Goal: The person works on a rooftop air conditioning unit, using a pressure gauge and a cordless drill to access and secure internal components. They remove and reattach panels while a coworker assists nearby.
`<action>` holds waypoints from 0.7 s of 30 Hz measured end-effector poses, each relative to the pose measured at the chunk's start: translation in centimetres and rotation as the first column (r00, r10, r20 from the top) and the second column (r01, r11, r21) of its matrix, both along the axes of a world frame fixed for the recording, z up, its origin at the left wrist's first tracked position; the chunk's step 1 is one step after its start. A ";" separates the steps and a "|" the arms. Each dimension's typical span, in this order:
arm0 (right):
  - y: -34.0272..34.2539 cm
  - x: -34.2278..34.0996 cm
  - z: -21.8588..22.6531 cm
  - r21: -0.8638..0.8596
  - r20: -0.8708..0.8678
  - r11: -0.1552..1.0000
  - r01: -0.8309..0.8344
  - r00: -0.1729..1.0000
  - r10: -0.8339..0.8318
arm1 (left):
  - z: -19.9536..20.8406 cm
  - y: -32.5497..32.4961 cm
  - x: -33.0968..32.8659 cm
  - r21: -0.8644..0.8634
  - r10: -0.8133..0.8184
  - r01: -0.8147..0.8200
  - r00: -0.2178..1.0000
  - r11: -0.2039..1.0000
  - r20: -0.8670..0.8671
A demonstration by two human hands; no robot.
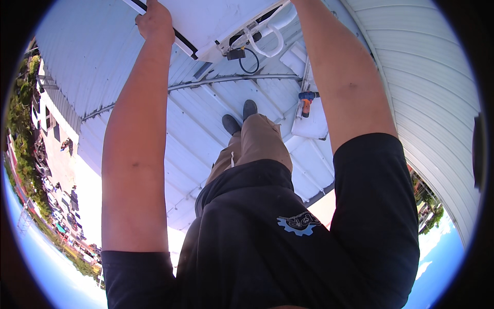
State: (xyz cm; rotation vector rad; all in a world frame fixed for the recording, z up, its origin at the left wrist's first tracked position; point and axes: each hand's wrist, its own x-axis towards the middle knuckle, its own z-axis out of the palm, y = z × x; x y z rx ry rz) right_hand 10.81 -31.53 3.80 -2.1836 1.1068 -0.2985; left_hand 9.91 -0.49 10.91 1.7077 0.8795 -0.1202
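A white boxy unit (221,18) with a black strip along its left side spans the top of the view; its kind is not certain. My left hand (156,23) is closed round that left edge. Raised toward the unit's right corner, my right arm (345,77) runs out past the top of the picture, so the right hand is cut off. From the unit's near right end hang a bent white pipe (272,46), a small black box (236,54) and a looped dark cable (249,71).
Beneath me lies a ribbed white metal roof (190,139) with a raised seam. A blue and orange cordless drill (307,103) rests on a white ledge to the right. A curved ribbed metal wall (427,77) rises at far right. Far below on the left are a street and trees (23,108).
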 end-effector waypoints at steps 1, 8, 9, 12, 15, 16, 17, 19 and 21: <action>-0.1 0.1 0.1 0.025 -0.027 0.999 0.023 0.999 -0.022 | 0.1 -0.1 0.0 0.003 0.005 -0.005 1.000 1.000 0.001; -0.4 -0.1 -0.3 -0.261 -0.123 0.939 -0.225 0.972 0.199 | -0.9 0.1 0.2 -0.007 0.005 -0.004 0.998 1.000 0.059; -0.5 -0.1 -0.4 -0.287 -0.138 0.930 -0.231 0.970 0.198 | -1.3 0.3 0.4 -0.011 0.008 -0.008 0.997 1.000 0.071; -0.7 0.2 -0.7 -0.319 -0.147 0.920 -0.228 0.971 0.189 | -2.5 0.6 1.2 0.006 -0.022 0.021 0.974 1.000 0.228; -0.8 0.3 -0.7 -0.324 -0.126 0.918 -0.230 0.972 0.199 | -3.3 1.2 1.6 -0.039 -0.134 0.146 0.967 0.989 0.218; -0.7 0.2 -0.6 -0.324 -0.118 0.917 -0.233 0.971 0.206 | -3.5 1.2 1.7 -0.028 -0.115 0.124 0.969 0.992 0.217; -0.6 0.0 -0.4 -0.256 -0.054 0.944 -0.208 0.978 0.201 | -3.6 1.2 1.7 -0.016 -0.097 0.103 0.972 0.995 0.216; -0.3 -0.6 0.2 -0.109 0.069 0.980 -0.164 0.983 0.172 | -3.8 1.2 1.7 -0.008 -0.093 0.097 0.970 0.995 0.224; 0.2 -1.1 0.9 -0.107 0.115 0.983 -0.151 0.980 0.163 | -3.8 1.3 1.8 -0.015 -0.121 0.129 0.962 0.992 0.244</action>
